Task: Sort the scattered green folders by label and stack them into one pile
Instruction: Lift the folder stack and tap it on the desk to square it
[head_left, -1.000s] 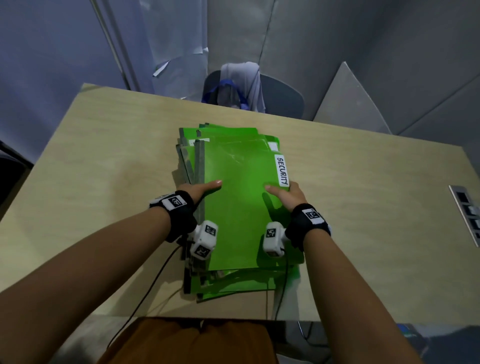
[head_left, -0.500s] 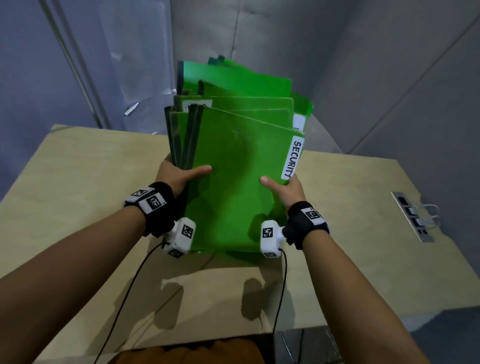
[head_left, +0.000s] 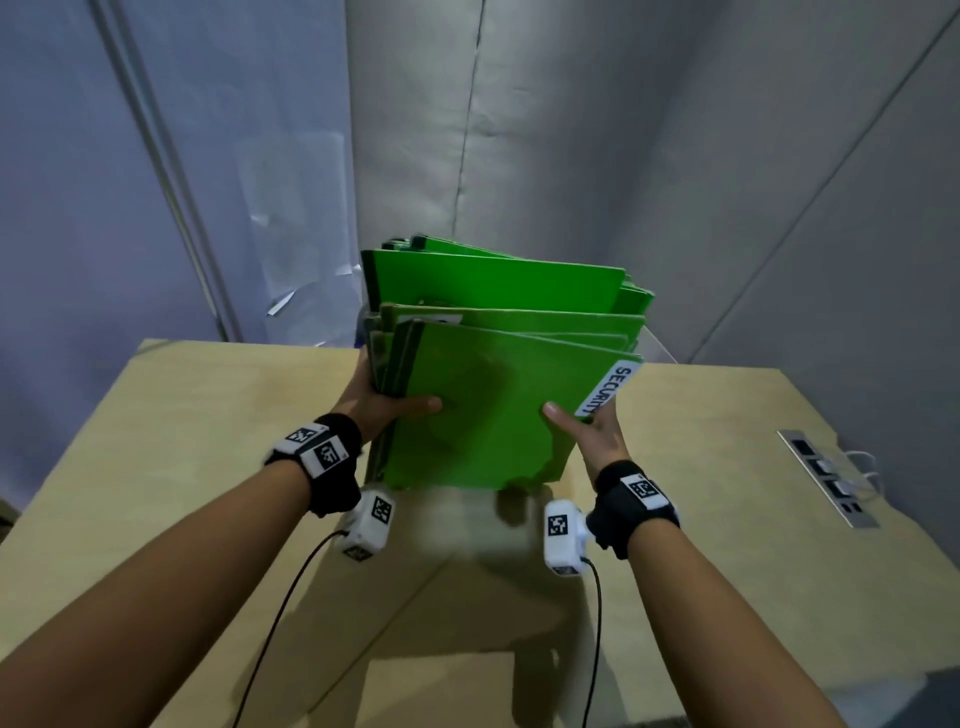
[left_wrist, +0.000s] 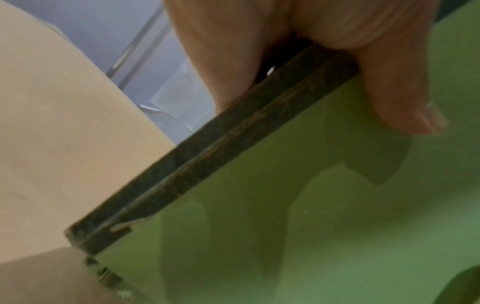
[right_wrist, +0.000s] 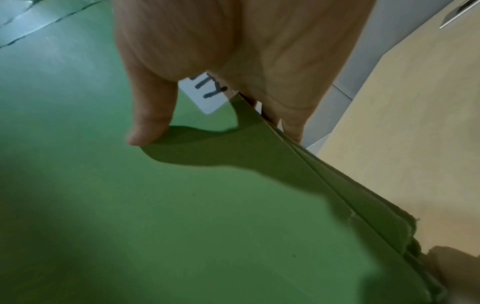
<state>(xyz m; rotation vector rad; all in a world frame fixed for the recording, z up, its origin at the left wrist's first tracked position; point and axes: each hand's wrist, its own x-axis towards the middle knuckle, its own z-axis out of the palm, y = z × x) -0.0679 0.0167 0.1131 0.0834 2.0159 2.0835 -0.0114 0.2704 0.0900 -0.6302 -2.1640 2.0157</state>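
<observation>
The stack of green folders (head_left: 483, 395) stands tilted in the middle of the head view, its lower edge blurred just at or above the table (head_left: 182, 467); whether it touches the wood cannot be told. The folders' top edges are uneven: rear ones rise higher and fan toward the upper right, reaching up against the grey wall panels (head_left: 649, 156). Bare tabletop lies open on both sides of the stack and toward the lower edge of the frame, crossed by the stack's shadow and two black cables (head_left: 270, 623).

The left hand (head_left: 379, 402) grips the stack's left edge, thumb lying across the front cover and fingers wrapped behind the dark spines; the left wrist view shows the thumb (left_wrist: 400, 98) pressed on the green cover beside the spines (left_wrist: 207, 164). The right hand (head_left: 592, 436) holds the right edge, thumb on the front cover just below the white label (head_left: 608, 389) reading SECURITY, fingers behind. In the right wrist view the thumb (right_wrist: 150, 115) rests on the cover, the label's last letters (right_wrist: 207, 92) showing beside it, and the layered folder edges (right_wrist: 363, 205) run toward the lower right.

The table is pale wood; a metal socket plate (head_left: 826, 478) sits flush near its right edge. A bluish wall (head_left: 104, 182) with a thin metal rail fills the upper left.
</observation>
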